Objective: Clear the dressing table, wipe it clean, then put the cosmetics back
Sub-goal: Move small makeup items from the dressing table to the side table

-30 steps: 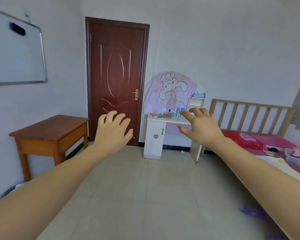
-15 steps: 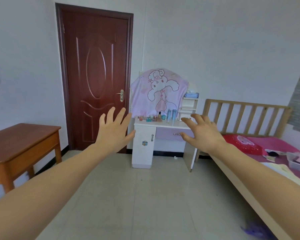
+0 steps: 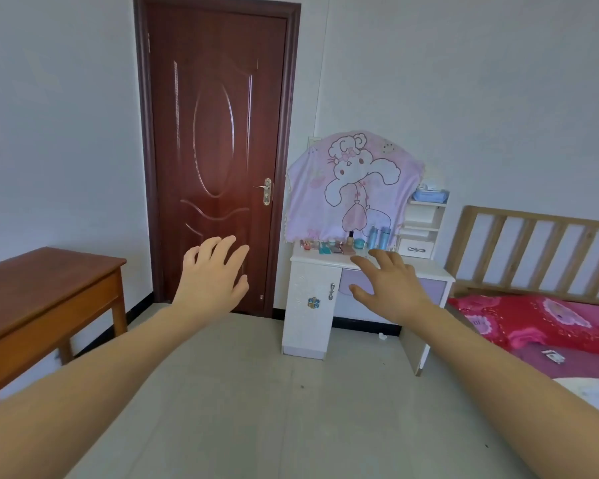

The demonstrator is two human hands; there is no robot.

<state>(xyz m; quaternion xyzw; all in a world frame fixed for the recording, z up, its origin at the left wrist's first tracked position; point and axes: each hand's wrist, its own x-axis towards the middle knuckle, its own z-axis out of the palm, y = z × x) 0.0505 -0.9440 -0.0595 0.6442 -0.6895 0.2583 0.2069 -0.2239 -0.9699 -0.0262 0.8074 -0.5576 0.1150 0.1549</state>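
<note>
- Plainly, both hands were empty: the left hand point(image 3: 211, 274) and the right hand point(image 3: 389, 288) were held out ahead, palms down, fingers spread and loosely bent, gripping nothing.
- The white dressing desk with a lilac drawer point(image 3: 308, 281) stood against the far wall, ahead and right of the view's middle, between the dark red-brown panelled door point(image 3: 215, 133) and the slatted wooden bed end point(image 3: 533, 250). Bare floor lay before it, and neither hand touched it.
- The small cosmetics point(image 3: 339, 246), jars and compacts with two pale blue bottles point(image 3: 378, 237), sat in a row running left to right along the back of the desk top, under the pink cartoon-rabbit cloth point(image 3: 353, 188).
- The right hand lined up with the desk's front edge, while the left hand fell in front of the door. So the right looked better placed to reach the row first, once the gap was closed.
- The brown wooden side desk point(image 3: 38, 285) stood well apart on the left, a likely place to set things down.
</note>
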